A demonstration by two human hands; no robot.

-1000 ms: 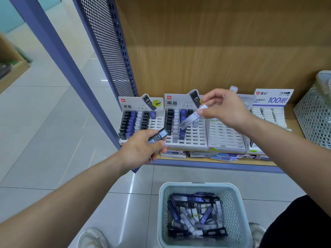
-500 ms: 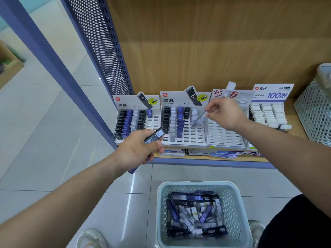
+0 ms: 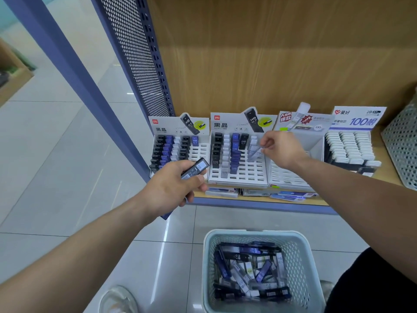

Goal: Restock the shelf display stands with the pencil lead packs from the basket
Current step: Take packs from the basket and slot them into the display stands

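My right hand (image 3: pixel 281 149) pinches a white lead pack (image 3: pixel 254 154) and holds its lower end against the right column of the second display stand (image 3: pixel 246 175). In front of the first display stand (image 3: pixel 200 150), my left hand (image 3: pixel 173 187) grips a dark lead pack (image 3: pixel 195 169) by its lower end. On the floor below sits the pale basket (image 3: pixel 208 267) with several black, blue and white packs inside. The third stand (image 3: pixel 286 177) shows only bare slots, and the fourth stand (image 3: pixel 349 147) is full of white packs.
A wooden back panel rises behind the stands. A perforated blue upright (image 3: pixel 135 64) borders the shelf on the left. A white mesh bin (image 3: pixel 404 141) stands at the shelf's right end. Flat packages (image 3: pixel 282 195) lie under the stands at the shelf edge.
My right hand has moved down and forward, bringing the white pack from the air onto the second stand's right column. My left hand stays in place with its dark pack.
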